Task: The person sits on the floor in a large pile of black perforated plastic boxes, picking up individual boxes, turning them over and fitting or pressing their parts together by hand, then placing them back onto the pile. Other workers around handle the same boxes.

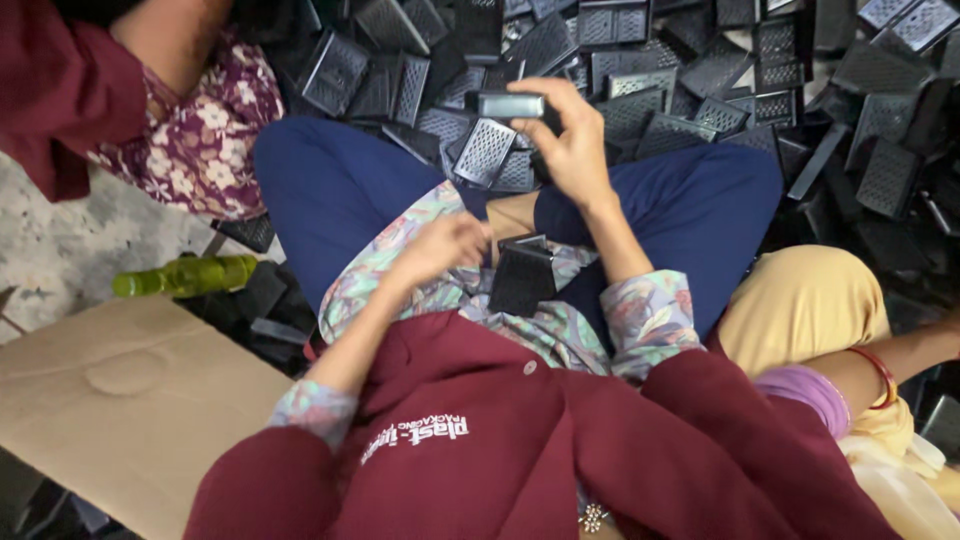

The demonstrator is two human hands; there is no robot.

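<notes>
Flat brown cardboard sheet (120,400) lay at lower left on the floor, with a faint round dent pressed into it. White printed logo patch (415,437) sat on the maroon jacket's chest at bottom centre, seen upside down. No screens or signs showed; the green bottle (185,275) above the cardboard showed no label.
</notes>
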